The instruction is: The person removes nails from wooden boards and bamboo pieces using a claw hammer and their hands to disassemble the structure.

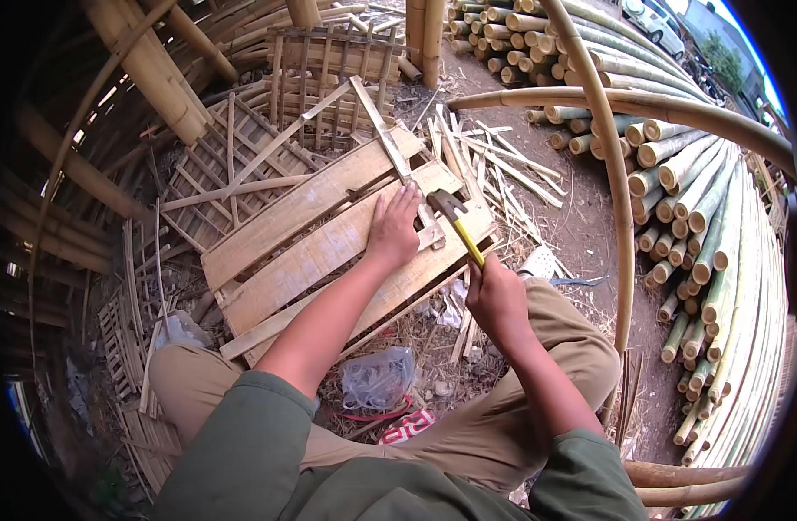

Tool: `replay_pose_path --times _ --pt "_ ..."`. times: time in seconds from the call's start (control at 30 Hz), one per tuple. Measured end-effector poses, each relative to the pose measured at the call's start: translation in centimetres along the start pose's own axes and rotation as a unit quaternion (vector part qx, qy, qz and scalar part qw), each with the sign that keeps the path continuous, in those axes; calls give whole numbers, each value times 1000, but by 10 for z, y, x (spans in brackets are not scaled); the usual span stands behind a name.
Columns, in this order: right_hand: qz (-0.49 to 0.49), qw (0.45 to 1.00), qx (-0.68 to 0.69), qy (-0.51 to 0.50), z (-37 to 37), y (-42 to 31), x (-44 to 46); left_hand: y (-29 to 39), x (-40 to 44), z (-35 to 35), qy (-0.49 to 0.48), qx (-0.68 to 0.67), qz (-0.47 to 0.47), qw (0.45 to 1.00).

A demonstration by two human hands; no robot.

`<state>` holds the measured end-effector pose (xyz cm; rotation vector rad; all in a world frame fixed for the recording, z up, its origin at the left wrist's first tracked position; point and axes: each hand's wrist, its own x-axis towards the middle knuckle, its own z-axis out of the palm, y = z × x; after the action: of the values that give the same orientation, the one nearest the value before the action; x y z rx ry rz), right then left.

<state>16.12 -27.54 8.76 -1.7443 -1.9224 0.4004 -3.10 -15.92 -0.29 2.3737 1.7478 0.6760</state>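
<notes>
My right hand (497, 300) is closed around the yellow handle of a claw hammer (464, 236). The hammer's dark metal head is low over the slatted wooden panel (286, 217), close to my left fingers. My left hand (395, 226) lies on the panel with its fingers stretched out, the tips on a thin wooden strip (383, 130). That strip runs across the wide boards and sticks out past their far edge. Whether a nail is under the hammer or between my left fingers cannot be made out.
Lattice panels (216, 174) lie beyond and left of the boards. Loose wooden strips (503, 161) are scattered on the right. Stacked bamboo poles (702, 200) fill the right side, behind a curved bamboo rail (614, 174). A clear plastic bag (377, 379) sits between my legs.
</notes>
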Motion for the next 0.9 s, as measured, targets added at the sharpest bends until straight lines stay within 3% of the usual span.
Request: replay_pose_path --times 0.03,0.07,0.43,0.5,0.6,0.63,0.67,0.9 --pt "11 992 -87 -87 5 11 1 0 -3 2 -2 0 0 1000" --pt "12 992 -86 -86 9 17 -3 1 -5 4 -4 4 -4 1000" --pt "-5 997 -69 -32 6 4 -1 1 -1 0 9 4 -4 1000" --pt "-40 997 30 54 -4 -8 -4 1 2 -1 9 -6 -7 1000" --pt "-62 994 51 68 8 4 -7 2 -1 0 -35 37 -21 998" --pt "-24 999 -46 -16 17 15 -6 1 -1 1 -14 28 -11 999" --pt "-19 997 -72 -33 29 31 -7 1 0 1 9 20 0 1000" --pt "2 998 -58 -30 19 17 -6 1 2 3 -1 -1 -19 1000"
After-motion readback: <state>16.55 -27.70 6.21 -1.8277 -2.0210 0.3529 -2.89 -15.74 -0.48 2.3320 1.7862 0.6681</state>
